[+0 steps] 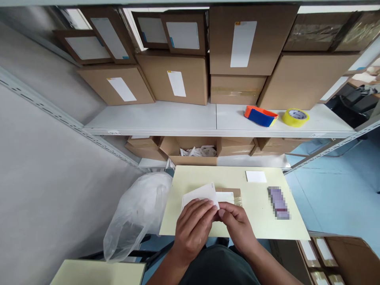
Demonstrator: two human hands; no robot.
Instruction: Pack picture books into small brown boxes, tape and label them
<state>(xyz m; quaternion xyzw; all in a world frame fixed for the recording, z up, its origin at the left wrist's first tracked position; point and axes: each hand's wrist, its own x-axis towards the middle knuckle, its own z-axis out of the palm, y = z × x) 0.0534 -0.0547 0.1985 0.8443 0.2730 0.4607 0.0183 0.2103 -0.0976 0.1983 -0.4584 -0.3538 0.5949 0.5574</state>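
My left hand (192, 229) and my right hand (236, 223) meet over the near edge of a pale yellow table (261, 225). Both pinch a small white packet (199, 194), tilted up towards me; the left fingers curl over its lower edge and the right fingers grip its right corner. Just behind the packet a small brown cardboard box (230, 194) with a white label lies flat on the table. A white card (255, 176) rests further back, and a blurred purple object (278, 202) lies to the right.
A clear plastic bag (138, 213) hangs left of the table. Behind stands a white shelf (184, 116) with stacked cardboard boxes (175, 79), an orange-blue tape dispenser (260, 115) and a yellow tape roll (295, 116). Open cartons sit on the lower shelf and at bottom right.
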